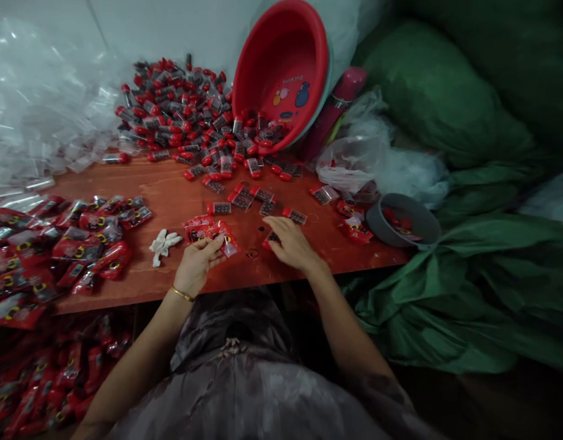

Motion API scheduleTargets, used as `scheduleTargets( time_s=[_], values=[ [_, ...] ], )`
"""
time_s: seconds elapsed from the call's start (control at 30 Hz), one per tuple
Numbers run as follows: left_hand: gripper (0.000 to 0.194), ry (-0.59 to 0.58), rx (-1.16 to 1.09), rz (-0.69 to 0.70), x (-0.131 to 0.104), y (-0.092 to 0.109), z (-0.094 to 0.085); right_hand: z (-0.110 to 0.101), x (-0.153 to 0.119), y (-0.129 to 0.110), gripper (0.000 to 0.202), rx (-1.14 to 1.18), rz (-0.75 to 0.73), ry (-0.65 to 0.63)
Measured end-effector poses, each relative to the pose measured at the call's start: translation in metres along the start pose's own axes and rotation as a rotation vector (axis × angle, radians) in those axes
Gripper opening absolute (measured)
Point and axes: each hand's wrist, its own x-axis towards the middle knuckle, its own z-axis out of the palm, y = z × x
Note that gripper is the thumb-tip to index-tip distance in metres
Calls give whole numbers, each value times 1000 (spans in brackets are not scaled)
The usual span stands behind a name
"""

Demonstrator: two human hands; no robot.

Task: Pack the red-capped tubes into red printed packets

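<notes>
My left hand (199,260), with a gold bracelet at the wrist, pinches a small red printed plastic bag (227,238) just above the table's front edge. More red bags (196,226) lie flat behind its fingers. My right hand (290,243) curls over a small clear bottle with a red cap (267,242), its fingers closed on it; the palm hides part of the bottle. Several similar bottles (221,208) filled with dark pieces lie loose just beyond both hands. A crumpled white scrap (164,245) rests left of my left hand.
Behind, a heap of red-capped bottles (171,110) spills against a tipped red basin (281,55). Filled red packets (80,238) pile up on the left, clear containers (43,110) behind them. A grey bowl (386,226) stands at the right edge, beside green sacks (483,275).
</notes>
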Motion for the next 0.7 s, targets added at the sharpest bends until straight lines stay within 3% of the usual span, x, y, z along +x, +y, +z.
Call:
scheduleTargets(
  time_s=[0.1, 0.17, 0.37, 0.47, 0.57, 0.63, 0.7],
  values=[
    [40, -23, -22, -52, -2, -2, 5, -9, -1, 26, 45, -137, 11, -128],
    [42, -19, -40, -61, -4, -3, 7, -8, -4, 32, 44, -181, -18, -150],
    [39, 25, -75, -65, -4, -4, 5, 6, -22, 36, 32, -191, -31, -85],
    [36, 33, -64, -59, -3, -2, 5, 11, -28, 36, 30, -138, 35, 6],
    [41, 27, -62, -56, -4, -2, 8, 12, -36, 20, 36, 2, 237, 142],
    [45, 22, -62, -64, -5, -2, 10, 9, -44, -2, 36, 220, 355, 207],
    [46, 22, -57, -70, -7, -3, 12, 5, -52, -29, 32, 553, 393, 158]
  ],
)
